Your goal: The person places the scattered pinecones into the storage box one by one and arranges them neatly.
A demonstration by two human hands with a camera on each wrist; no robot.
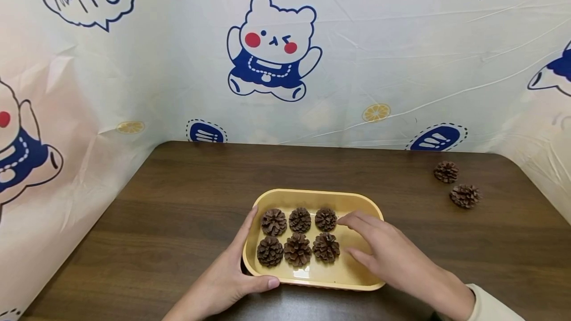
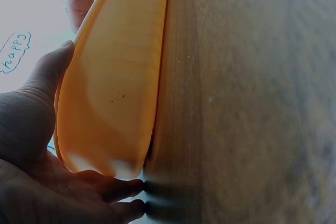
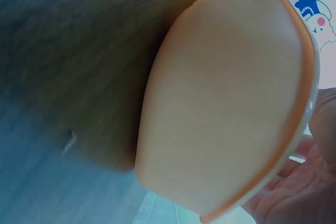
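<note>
A yellow plastic tray (image 1: 357, 274) with rounded corners sits on the table, its outer wall (image 2: 113, 66) filling much of the left wrist view. Two rows of brown pine cones (image 1: 298, 249) stand in its left and middle part. My left hand (image 1: 227, 274) grips the tray's left end, thumb on the near rim and fingers along the side. Over the tray's right part is my right hand (image 1: 388, 251), its fingers relaxed with nothing between them. The index fingertip is right at the upper right pine cone (image 1: 326, 219); the thumb points toward the lower right one (image 1: 326, 247).
Two more pine cones, one farther back (image 1: 446, 172) and one nearer (image 1: 465, 196), lie at the table's back right. The dark wooden table (image 1: 178, 202) meets a pale cartoon-printed sheet (image 1: 357, 53) behind it and on both sides.
</note>
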